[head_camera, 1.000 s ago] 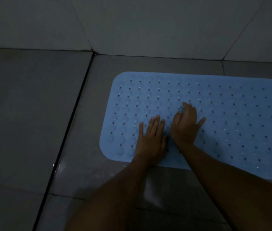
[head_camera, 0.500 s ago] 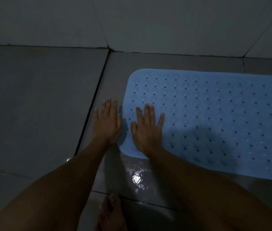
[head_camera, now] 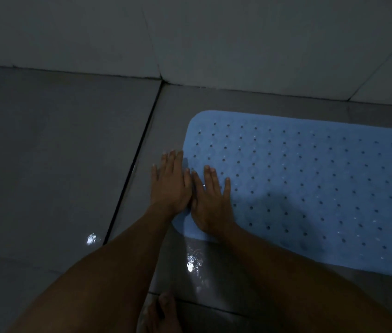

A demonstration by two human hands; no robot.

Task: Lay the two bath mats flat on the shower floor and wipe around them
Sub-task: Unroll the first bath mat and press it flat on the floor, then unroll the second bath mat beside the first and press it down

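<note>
Nearest, at the bottom edge, a bare foot (head_camera: 163,313) stands on the wet grey floor tiles (head_camera: 53,164), with bright glints of water just ahead of it. Two bare forearms reach forward from there to the near-left corner of a blue bath mat (head_camera: 310,183), which lies flat on the floor, dotted with small holes, and runs off the right side of the view. The left hand (head_camera: 169,186) rests palm down with its fingers straight and close together, mostly on the tile just beside the mat's left edge, holding nothing; whether its thumb side overlaps the mat is hard to tell in the dim light. The right hand (head_camera: 210,200) lies flat on the mat itself, fingers straight and slightly spread, pressing down and gripping nothing. The two hands touch along their inner edges. A dark grout line (head_camera: 132,164) runs diagonally past the left hand. Beyond the mat's far edge a strip of tile meets the pale wall (head_camera: 238,44).
</note>
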